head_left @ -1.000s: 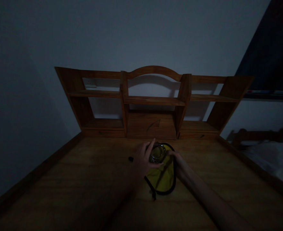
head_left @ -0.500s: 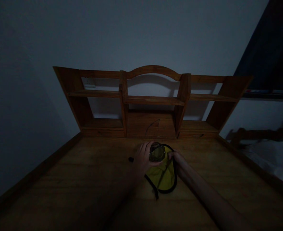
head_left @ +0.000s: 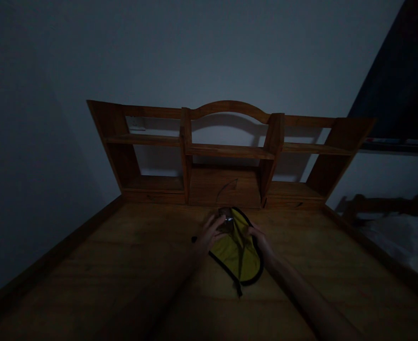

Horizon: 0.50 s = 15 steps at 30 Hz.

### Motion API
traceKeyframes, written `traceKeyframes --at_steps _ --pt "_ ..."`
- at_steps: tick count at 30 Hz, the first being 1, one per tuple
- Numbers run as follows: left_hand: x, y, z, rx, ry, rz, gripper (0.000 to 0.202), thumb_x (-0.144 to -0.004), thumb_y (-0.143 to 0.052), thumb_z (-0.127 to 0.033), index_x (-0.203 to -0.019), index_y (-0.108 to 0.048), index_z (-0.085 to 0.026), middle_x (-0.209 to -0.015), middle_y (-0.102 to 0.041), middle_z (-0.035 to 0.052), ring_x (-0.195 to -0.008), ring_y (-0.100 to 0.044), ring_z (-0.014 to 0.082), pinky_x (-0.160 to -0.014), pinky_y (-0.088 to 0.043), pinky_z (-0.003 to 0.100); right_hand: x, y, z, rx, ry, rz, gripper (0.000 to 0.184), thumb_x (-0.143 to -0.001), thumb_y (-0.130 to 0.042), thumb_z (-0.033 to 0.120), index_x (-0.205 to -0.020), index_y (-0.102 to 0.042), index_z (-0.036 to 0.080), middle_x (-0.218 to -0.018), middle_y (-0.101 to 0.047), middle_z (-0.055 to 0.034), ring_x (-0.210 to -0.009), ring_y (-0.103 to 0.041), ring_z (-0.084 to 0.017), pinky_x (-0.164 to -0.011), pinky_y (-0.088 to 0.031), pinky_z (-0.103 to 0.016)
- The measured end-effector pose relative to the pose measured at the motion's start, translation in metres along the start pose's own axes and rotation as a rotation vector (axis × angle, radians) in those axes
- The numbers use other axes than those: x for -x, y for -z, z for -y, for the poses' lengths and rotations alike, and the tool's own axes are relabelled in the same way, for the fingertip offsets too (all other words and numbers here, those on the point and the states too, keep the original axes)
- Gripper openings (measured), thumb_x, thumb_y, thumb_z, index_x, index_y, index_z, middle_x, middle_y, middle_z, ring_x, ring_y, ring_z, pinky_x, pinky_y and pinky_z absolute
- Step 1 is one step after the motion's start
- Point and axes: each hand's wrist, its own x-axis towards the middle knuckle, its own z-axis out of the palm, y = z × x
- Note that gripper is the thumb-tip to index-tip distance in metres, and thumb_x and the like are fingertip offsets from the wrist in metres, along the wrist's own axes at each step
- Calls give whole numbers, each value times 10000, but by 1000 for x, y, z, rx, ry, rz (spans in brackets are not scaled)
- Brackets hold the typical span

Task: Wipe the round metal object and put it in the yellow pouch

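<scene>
A yellow cloth piece with black edging (head_left: 246,258) lies spread on the wooden desk, a short black strap at its near end. My right hand (head_left: 262,240) pinches its right edge, thumb on top. Over the cloth's far left part, my left hand (head_left: 209,237) has its fingers around a shiny, see-through cup-like glass (head_left: 226,220), which looks tipped on its side. Dim light hides its exact shape, and my fingers cover part of it. A small black end (head_left: 193,239) pokes out left of my left hand.
A wooden shelf unit (head_left: 230,150) stands along the back of the desk (head_left: 123,265), against a pale wall. Raised wooden edges (head_left: 84,230) run down both sides. At right, beyond the desk, lies white fabric (head_left: 400,237) by a wooden rail.
My left hand has turned the glass: its round opening faced me before, and now its side shows. The cloth's near end has shifted slightly right. My right hand stays on the cloth's edge.
</scene>
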Motion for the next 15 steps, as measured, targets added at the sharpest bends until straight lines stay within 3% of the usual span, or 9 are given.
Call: traceKeyframes --at_steps 4,7,11,15 --pt "0 1 -5 153 90 77 520 -813 -643 -458 -1246 -536 -190 -1267 -614 127 -1010 -675 266 -922 -545 448 0 0 -3 408 293 161 647 -744 -470 158 -1376 -468 298 -1438 -452 67 -1369 -357 -231 -1166 -215 -452" --pt "-3 3 -6 217 190 68 574 -837 -587 -504 -1298 -497 -173 -1188 -661 136 -913 -707 257 -907 -551 430 1 1 1 561 398 248 615 -826 -431 172 -1424 -376 305 -1507 -319 74 -1406 -280 -204 -1182 -170 -451" --pt "-6 6 -8 251 255 38 619 -853 -503 -586 -1299 -508 -158 -1132 -685 140 -897 -710 254 -877 -556 414 0 5 7 650 454 290 516 -861 -432 174 -1359 -482 300 -1446 -434 36 -1359 -376 -210 -1163 -243 -464" --pt "-6 6 -10 256 265 4 666 -847 -454 -639 -1313 -500 -166 -1083 -701 139 -867 -713 252 -795 -575 383 0 6 8 762 485 241 464 -858 -439 137 -1269 -583 296 -1350 -554 16 -1289 -475 -212 -1126 -329 -471"
